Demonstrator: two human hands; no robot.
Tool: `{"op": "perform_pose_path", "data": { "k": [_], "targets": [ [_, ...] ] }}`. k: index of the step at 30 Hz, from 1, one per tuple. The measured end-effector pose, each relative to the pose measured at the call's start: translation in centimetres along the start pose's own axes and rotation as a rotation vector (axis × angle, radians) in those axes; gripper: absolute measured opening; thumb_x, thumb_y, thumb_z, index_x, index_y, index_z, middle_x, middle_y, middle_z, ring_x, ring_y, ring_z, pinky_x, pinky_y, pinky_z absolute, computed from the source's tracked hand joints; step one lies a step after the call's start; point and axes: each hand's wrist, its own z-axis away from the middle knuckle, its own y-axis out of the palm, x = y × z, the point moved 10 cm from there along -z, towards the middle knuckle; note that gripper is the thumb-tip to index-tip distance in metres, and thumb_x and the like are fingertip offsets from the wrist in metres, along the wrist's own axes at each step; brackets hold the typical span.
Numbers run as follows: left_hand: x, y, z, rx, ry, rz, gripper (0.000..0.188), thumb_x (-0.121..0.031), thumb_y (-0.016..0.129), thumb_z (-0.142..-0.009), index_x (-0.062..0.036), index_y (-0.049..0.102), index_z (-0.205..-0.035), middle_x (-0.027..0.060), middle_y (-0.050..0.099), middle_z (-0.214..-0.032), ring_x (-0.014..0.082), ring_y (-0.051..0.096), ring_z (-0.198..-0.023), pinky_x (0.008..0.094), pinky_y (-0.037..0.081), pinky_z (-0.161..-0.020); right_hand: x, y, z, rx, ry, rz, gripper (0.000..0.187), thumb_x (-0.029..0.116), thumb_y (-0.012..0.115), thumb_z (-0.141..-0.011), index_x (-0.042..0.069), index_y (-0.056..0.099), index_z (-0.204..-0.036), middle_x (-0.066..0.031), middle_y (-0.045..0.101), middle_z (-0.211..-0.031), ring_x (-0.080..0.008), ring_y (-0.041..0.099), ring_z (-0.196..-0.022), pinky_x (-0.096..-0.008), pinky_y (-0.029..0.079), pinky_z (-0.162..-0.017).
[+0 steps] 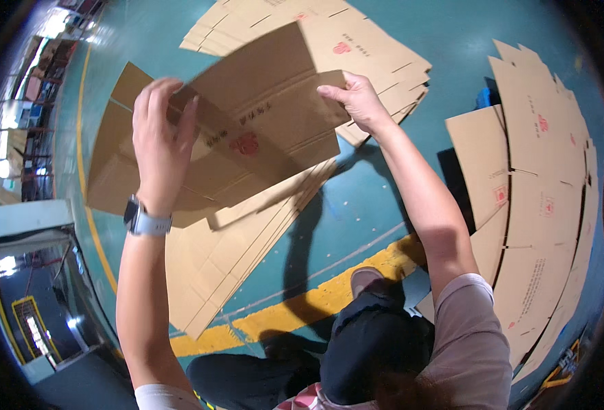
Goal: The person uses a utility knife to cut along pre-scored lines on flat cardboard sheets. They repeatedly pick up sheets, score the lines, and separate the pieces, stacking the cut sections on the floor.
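- Thumb and fingers of the right hand (362, 102) pinch the right edge of a cardboard sheet (274, 130).
- Left hand (162, 126) curves before its left part, thumb and fingers apart; contact cannot be told.
- Brown, creased and slotted into flaps, the sheet bears a red mark and dark print.
- It tilts above flat cardboard (223, 273) on the green floor (356, 212).
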Motion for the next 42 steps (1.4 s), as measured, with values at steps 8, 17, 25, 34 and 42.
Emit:
{"op": "perform_pose_path", "data": {
  "k": [8,17,25,34,42],
  "targets": [
    [-1.5,3.7,7.5,0.150,-0.020,0.032,0.042,0.006,0.060,-0.080,-0.0050,0.050,-0.120,0.0145,0.049,-0.127,0.0339,0.043,-0.123,0.0429,0.037,-0.102,-0.4,-17.6,1.9,-0.535,-0.149,-0.295,0.030,0.003,0.065,-0.085,-0.002,0.056,-0.113,-0.0092,0.064,-0.108,-0.0184,0.062,-0.097,-0.0332,0.051,-0.086],
    [3.5,10.4,17.9,0.555,-0.373,0.228,0.029,-0.004,0.063,-0.081,-0.0013,0.055,-0.108,0.0190,0.059,-0.106,0.0362,0.056,-0.101,0.0404,0.046,-0.087,-17.6,-28.2,1.0,-0.996,0.002,-0.366,0.025,-0.005,0.051,-0.086,-0.004,0.055,-0.111,-0.0147,0.063,-0.105,-0.0303,0.064,-0.090,-0.0462,0.054,-0.078],
    [7.2,13.8,45.5,1.171,-0.982,0.251,0.026,-0.023,0.061,-0.086,-0.0006,0.059,-0.100,0.0212,0.062,-0.098,0.0373,0.060,-0.093,0.0420,0.049,-0.078,-6.7,-19.6,3.2,-0.985,-0.093,1.294,0.040,0.015,0.055,-0.087,0.000,0.044,-0.122,-0.0256,0.047,-0.117,-0.0387,0.045,-0.110,-0.0471,0.036,-0.095],
    [11.0,10.3,49.2,0.545,-0.884,-0.057,0.025,-0.020,0.067,-0.081,-0.0044,0.053,-0.094,0.0172,0.054,-0.095,0.0387,0.054,-0.095,0.0462,0.047,-0.077,-18.7,3.2,20.1,-0.080,0.080,1.387,0.033,0.024,0.073,-0.075,0.010,0.056,-0.100,-0.0104,0.052,-0.102,-0.0300,0.047,-0.101,-0.0419,0.035,-0.086],
    [25.8,12.5,43.1,0.711,-0.848,-0.218,0.083,-0.031,0.083,-0.062,-0.0074,0.040,-0.130,0.0150,0.042,-0.134,0.0326,0.041,-0.125,0.0485,0.038,-0.098,-20.5,3.6,19.9,0.017,0.168,1.351,0.023,0.015,0.071,-0.076,0.009,0.051,-0.085,-0.0106,0.050,-0.094,-0.0309,0.047,-0.096,-0.0414,0.034,-0.082]
  ]
}}
